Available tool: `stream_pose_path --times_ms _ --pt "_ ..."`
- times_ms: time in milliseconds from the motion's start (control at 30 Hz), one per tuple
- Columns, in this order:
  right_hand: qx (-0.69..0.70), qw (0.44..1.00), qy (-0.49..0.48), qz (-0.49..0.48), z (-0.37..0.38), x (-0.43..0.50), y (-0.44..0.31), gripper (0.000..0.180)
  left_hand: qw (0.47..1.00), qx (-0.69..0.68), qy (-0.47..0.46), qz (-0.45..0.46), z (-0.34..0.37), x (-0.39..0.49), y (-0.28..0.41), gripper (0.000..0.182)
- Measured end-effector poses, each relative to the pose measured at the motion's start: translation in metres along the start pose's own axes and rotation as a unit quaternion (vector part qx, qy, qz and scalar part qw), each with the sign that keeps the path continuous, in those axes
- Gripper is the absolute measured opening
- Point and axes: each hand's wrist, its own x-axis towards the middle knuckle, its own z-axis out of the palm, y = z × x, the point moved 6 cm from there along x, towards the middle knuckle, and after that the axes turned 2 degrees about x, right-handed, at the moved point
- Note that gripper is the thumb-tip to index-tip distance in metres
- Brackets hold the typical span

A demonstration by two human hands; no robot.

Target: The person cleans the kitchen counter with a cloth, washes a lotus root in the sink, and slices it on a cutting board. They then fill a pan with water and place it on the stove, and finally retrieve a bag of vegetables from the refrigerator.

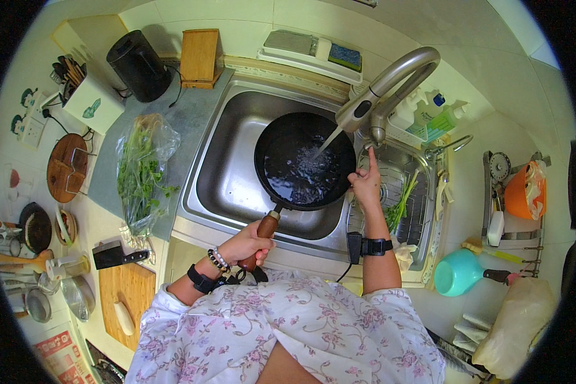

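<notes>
My left hand (247,247) grips the brown wooden handle (270,222) of a black frying pan (279,130). The pan is over the steel sink basin (225,158), with shallow water (293,173) inside. A stream from the brushed-metal faucet (360,108) pours into it and ripples the surface. At the pan's right side is my right hand (366,181), its index finger stretched up to the faucet's small lever (372,145). The other fingers are curled beside the pan rim, holding nothing; whether they touch the rim is unclear.
Right of the basin, green stalks (403,204) lie on a wire rack in a smaller sink. Bagged leafy greens (141,177) rest on the left counter. A cleaver (117,254) lies by a wooden cutting board (125,288) bearing a pale peeled piece (124,318). Bottles (427,113) stand behind the faucet.
</notes>
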Motion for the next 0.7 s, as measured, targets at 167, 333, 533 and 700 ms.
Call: stream_pose_path --times_ms 167,333,533,700 --pt "0.0 1.0 0.001 0.008 0.0002 -0.0027 -0.0031 0.095 1.0 0.007 0.004 -0.004 -0.0012 0.0003 -0.0009 0.025" --pt "-0.026 1.0 -0.002 -0.008 -0.0003 0.0002 -0.0001 0.096 1.0 0.007 0.0 0.006 -0.0006 -0.0001 0.0001 0.025" --pt "-0.022 1.0 -0.006 -0.009 -0.0013 0.0002 0.0023 0.097 1.0 0.004 -0.004 0.004 0.0001 0.0005 -0.0014 0.027" --pt "-0.01 1.0 -0.01 -0.008 -0.0012 -0.0014 0.0004 0.098 1.0 0.0 0.001 0.003 -0.0001 0.0005 -0.0026 0.027"
